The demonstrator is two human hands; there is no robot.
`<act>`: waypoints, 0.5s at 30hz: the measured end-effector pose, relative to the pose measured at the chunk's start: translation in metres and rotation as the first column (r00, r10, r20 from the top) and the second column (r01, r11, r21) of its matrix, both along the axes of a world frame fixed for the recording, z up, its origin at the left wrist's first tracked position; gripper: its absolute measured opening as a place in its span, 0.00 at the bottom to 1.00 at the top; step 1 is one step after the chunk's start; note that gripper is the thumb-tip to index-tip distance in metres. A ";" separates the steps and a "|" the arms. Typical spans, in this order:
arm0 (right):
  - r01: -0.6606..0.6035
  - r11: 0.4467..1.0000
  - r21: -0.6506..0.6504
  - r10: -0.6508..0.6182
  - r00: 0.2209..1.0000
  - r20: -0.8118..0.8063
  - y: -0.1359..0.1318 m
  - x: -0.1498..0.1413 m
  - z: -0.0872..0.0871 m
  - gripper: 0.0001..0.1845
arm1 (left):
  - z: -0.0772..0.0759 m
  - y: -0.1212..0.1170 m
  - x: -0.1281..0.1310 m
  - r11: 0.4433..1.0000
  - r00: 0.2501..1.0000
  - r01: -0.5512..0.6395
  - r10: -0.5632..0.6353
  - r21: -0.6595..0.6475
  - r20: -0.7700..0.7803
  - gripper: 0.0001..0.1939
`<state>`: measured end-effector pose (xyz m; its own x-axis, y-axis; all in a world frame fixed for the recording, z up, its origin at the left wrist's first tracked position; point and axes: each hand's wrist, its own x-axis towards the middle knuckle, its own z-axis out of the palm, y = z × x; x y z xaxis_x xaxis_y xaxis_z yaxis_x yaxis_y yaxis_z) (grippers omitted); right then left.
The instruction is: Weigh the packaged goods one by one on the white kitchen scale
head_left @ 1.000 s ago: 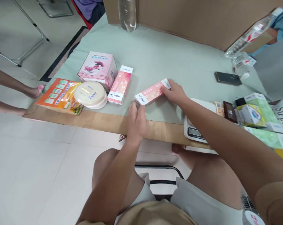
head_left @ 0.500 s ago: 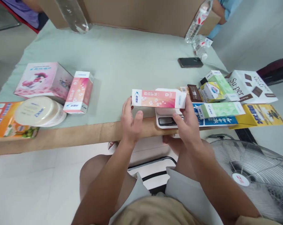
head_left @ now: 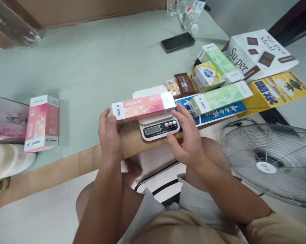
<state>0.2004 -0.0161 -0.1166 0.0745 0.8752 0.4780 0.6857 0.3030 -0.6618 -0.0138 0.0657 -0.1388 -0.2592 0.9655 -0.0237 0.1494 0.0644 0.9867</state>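
Observation:
A long pink toothpaste box [head_left: 143, 107] lies flat across the white platform of a small kitchen scale [head_left: 159, 128] at the table's near edge. My left hand [head_left: 109, 135] cups the box's left end, fingers curled behind it and thumb just below. My right hand [head_left: 186, 139] hovers by the box's right end and the scale's front, fingers spread, holding nothing. The scale's display faces me.
Right of the scale lie green boxes [head_left: 219, 98], a chocolate bar [head_left: 184, 84], a "Super Meal" box [head_left: 259, 54] and a yellow pack [head_left: 282, 89]. A phone [head_left: 177, 42] lies further back. At left stand another pink box [head_left: 42, 122] and a round tub [head_left: 5, 162]. A fan [head_left: 269, 162] stands on the floor at right.
The pink box was lifted from the table, carried right and lowered onto the scale. My right hand has let go of its end. The view has swung to the right.

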 end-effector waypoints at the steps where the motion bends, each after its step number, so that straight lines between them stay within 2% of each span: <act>1: -0.006 1.000 -0.018 0.005 1.000 -0.010 0.000 0.001 0.000 0.29 | 0.001 0.003 0.002 0.999 0.999 -0.012 0.013 -0.029 0.029 0.23; 3: -0.019 0.999 -0.033 0.018 0.999 -0.033 0.001 0.002 -0.001 0.28 | 0.007 0.008 0.006 0.993 0.994 -0.061 0.069 -0.096 0.080 0.18; 6: -0.046 0.999 -0.025 0.044 0.997 -0.063 0.000 0.006 -0.001 0.26 | 0.019 0.014 0.009 0.988 0.987 -0.068 0.087 -0.139 0.135 0.12; 10: 0.001 0.998 0.067 0.005 0.997 -0.078 -0.007 0.017 0.004 0.28 | 0.044 0.009 0.010 0.989 0.963 -0.106 0.129 -0.108 0.238 0.15; 13: 0.038 0.992 0.116 -0.021 0.989 -0.147 -0.018 0.031 0.007 0.33 | 0.071 -0.016 0.027 1.000 0.976 -0.026 0.023 0.013 0.217 0.13; 15: 0.058 0.996 0.061 -0.047 0.986 -0.163 -0.027 0.043 0.008 0.37 | 0.090 -0.041 0.049 0.996 0.971 0.071 -0.083 0.062 0.225 0.12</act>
<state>0.2435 -0.0428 -0.1086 0.2002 0.8352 0.5122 0.5877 0.3159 -0.7448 0.0349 0.0247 -0.0493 -0.1779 0.9838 -0.0217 -0.0763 0.0083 0.9971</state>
